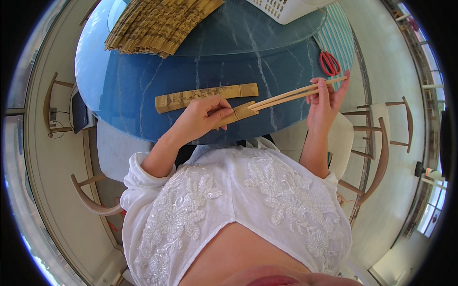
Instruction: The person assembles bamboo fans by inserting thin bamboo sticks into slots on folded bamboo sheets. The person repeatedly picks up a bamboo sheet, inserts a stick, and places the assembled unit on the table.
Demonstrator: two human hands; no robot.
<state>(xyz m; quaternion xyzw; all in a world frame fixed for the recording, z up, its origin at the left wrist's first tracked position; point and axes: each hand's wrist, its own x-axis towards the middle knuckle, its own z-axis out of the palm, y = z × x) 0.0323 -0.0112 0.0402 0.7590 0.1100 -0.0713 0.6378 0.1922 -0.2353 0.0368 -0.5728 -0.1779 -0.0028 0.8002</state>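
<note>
My left hand (pixel 202 117) grips a tan paper sleeve (pixel 238 113) at the near edge of the blue marbled table (pixel 133 90). A pair of pale wooden chopsticks (pixel 291 95) sticks halfway out of that sleeve, pointing right. My right hand (pixel 324 102) pinches the far ends of the chopsticks between thumb and fingers. Just beyond my left hand, a second sleeved pair of chopsticks (pixel 205 97) lies flat on the table.
A heap of several sleeved chopsticks (pixel 157 24) lies at the table's far side. A white slotted basket (pixel 286 8) stands at the far right, with red-handled scissors (pixel 329 63) on a striped cloth (pixel 341 35). Wooden chairs (pixel 381 138) stand on both sides.
</note>
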